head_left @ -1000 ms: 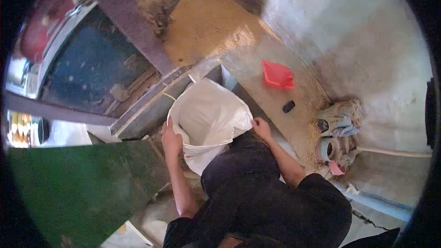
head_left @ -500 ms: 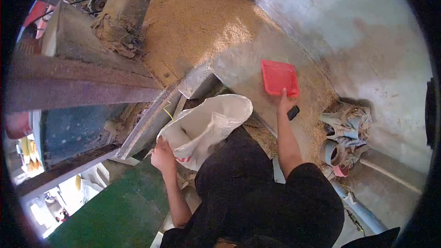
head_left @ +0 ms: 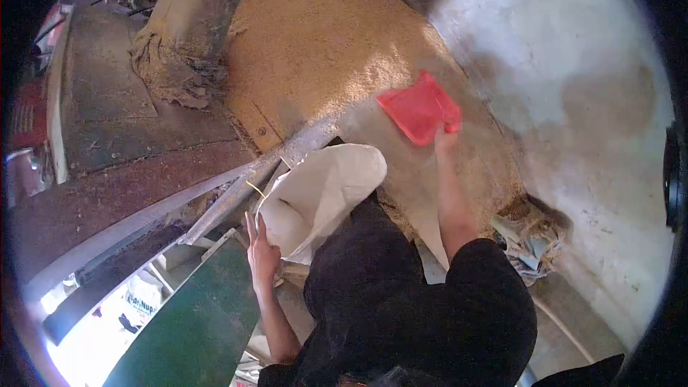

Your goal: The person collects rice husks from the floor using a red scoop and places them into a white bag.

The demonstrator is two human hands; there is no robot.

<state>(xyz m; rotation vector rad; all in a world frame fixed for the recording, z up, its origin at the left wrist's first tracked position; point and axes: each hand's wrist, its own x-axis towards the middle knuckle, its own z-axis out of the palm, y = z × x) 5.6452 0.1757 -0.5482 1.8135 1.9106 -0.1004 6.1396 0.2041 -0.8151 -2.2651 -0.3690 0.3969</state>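
Observation:
My right hand (head_left: 446,140) grips the handle of a red plastic dustpan (head_left: 416,109), tilted over the dusty metal floor just short of the grain pile (head_left: 308,43). A white woven sack (head_left: 322,197) stands with its mouth wide open in front of my legs. Beside the sack's left rim is my left hand (head_left: 264,254), two fingers stretched out and apart; whether the thumb touches the rim is hard to see. What lies deep inside the sack is hidden.
A cloth-wrapped chute (head_left: 175,64) comes down at the upper left, above a metal beam (head_left: 129,186). A green panel (head_left: 193,315) lies at lower left. At right, a pale wall (head_left: 552,50) rises behind dusty pipe ends wrapped in plastic (head_left: 530,244).
The dustpan has moved left towards the grain and turned, with my right hand on it. My left hand's fingers have loosened from the sack rim and straightened. The view has shifted slightly.

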